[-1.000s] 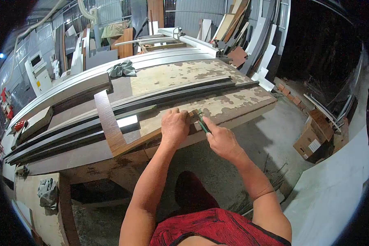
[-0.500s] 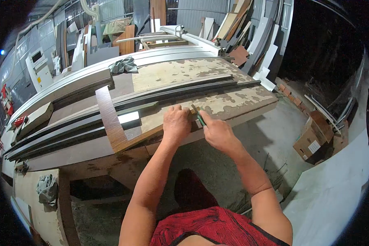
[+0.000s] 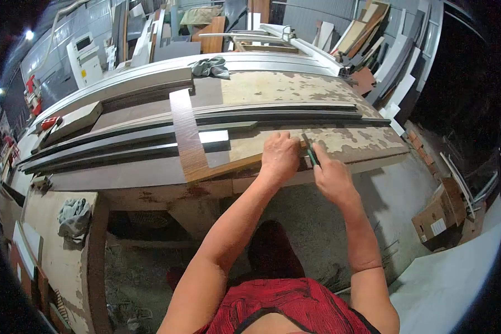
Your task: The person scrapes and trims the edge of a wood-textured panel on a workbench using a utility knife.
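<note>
My left hand is closed on a long narrow wood-coloured strip along the front edge of the workbench. Just right of it, my right hand is wrapped round the green handle of a tool, whose dark, narrow end points up and away beside the strip's right end. The tool's exact kind is too small to make out. A wood-grain band lies across the dark long profiles, left of my left hand, beside a small white piece.
A grey cloth lies at the bench's back, a red tool at its left. Another cloth rests on a lower surface at front left. A cardboard box stands on the floor at right. Boards lean against the back wall.
The camera view has turned left, so the bench and both hands appear further right. My hands keep nearly the same hold and place at the bench edge.
</note>
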`<state>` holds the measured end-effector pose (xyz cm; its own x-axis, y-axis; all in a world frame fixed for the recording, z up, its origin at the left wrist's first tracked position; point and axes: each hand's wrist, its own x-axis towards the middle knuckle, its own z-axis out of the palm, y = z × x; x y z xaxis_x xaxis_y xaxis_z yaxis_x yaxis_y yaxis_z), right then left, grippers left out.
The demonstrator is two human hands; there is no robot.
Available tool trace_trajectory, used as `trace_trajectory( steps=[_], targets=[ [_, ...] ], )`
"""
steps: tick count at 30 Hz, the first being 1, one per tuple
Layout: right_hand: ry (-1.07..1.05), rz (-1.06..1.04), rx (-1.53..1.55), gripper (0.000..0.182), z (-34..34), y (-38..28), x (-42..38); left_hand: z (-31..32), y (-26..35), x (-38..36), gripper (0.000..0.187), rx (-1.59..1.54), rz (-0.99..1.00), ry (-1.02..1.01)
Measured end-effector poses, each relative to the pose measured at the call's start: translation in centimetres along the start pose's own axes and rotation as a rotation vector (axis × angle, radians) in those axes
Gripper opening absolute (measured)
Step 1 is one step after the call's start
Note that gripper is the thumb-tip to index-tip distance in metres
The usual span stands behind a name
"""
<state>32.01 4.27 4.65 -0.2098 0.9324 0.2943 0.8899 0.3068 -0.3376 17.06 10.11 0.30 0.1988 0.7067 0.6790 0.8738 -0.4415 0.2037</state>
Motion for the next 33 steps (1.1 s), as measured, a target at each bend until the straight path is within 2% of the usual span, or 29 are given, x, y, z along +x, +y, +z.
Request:
trace_trajectory(
  steps=[6, 9, 10, 15, 17, 19, 22, 25, 33],
  targets=[
    [-0.065, 0.104, -0.018, 0.052, -1.0, -0.1, -2.4, -0.5, 0.2, 0.2, 0.013, -0.021, -0.005, -0.042],
    [0.008, 0.015, 0.002, 0.051, -0.3, 0.3, -1.1, -0.3, 0.2, 0.1, 0.013, -0.031, -0.008, -0.030],
    [-0.023, 0.042, -0.011, 0.050, -0.7, -0.4, -0.5, -0.1, 0.2, 0.2, 0.013, -0.035, -0.020, -0.035],
    [0.044, -0.055, -0.047, 0.055, 1.1, 0.9, 0.4, 0.1, 0.1, 0.0, 0.014, -0.115, -0.034, -0.019],
    [0.018, -0.026, -0.068, 0.057, 0.5, 0.7, -0.9, 3.4, -0.5, 0.2, 0.012, -0.167, -0.040, 0.165],
    [0.027, -0.027, 0.017, 0.057, 0.6, 1.6, -2.1, 3.6, -0.4, 0.3, 0.009, -0.109, -0.019, 0.188],
    [0.032, -0.013, 0.079, 0.055, 1.1, 2.3, -2.0, 2.9, -0.2, 0.4, 0.012, -0.190, -0.074, 0.113],
    [0.070, -0.119, 0.075, 0.054, 1.9, 3.2, 0.2, 3.1, -0.1, 0.3, 0.012, -0.138, -0.058, 0.095],
    [0.002, -0.011, 0.063, 0.053, 0.7, 0.7, -1.3, 4.2, -0.1, 0.6, 0.011, -0.111, -0.062, 0.106]
  ],
)
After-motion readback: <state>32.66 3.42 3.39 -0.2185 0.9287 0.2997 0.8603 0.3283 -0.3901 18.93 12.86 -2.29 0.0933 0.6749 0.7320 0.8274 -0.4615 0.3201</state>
